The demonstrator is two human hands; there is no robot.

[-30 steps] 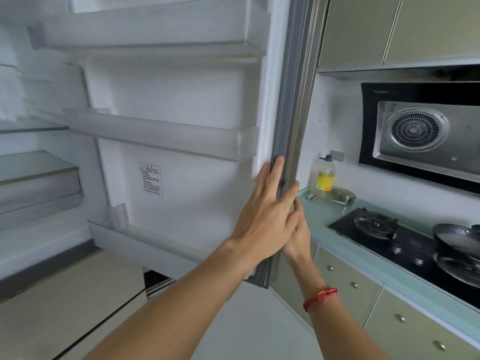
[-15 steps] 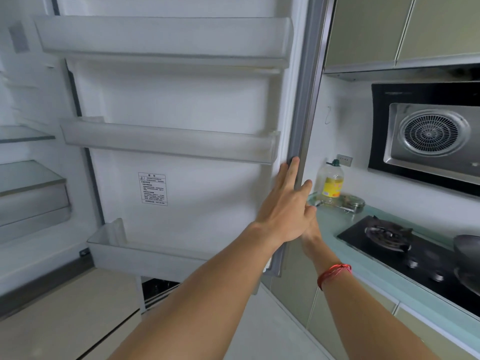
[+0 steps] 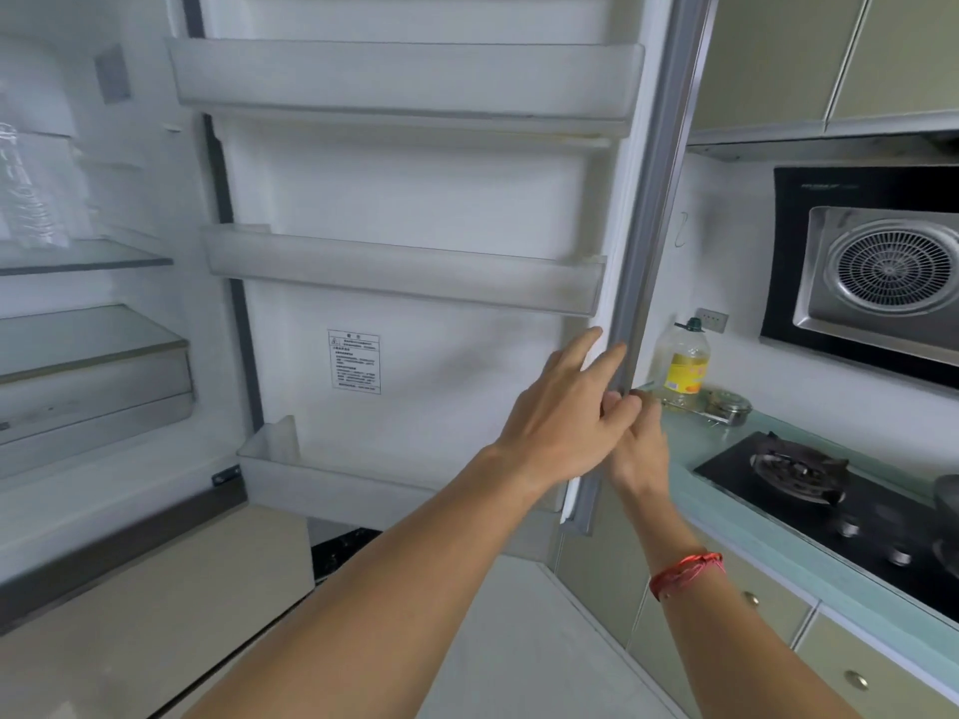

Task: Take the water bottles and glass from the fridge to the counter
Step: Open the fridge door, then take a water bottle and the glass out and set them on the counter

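The fridge door [image 3: 415,355] stands wide open, its three door bins bare. My left hand [image 3: 565,417] lies flat against the door's outer edge with its fingers stretched out and apart. My right hand [image 3: 635,448], with a red band at the wrist, is behind that edge, its fingers curled around it. At the far left, clear plastic water bottles [image 3: 26,189] stand blurred on a glass shelf [image 3: 104,259] inside the fridge. No glass is visible. The pale green counter [image 3: 726,459] runs along the right.
A yellow-labelled oil bottle [image 3: 682,363] and a small steel pot [image 3: 729,407] stand at the counter's near end, right behind the door edge. A black gas hob [image 3: 830,500] and a range hood [image 3: 882,272] lie further right. Cabinets hang above.
The door has swung further open toward the counter with both hands on its edge. My view has shifted left, and the bottles on the shelf have come into sight.
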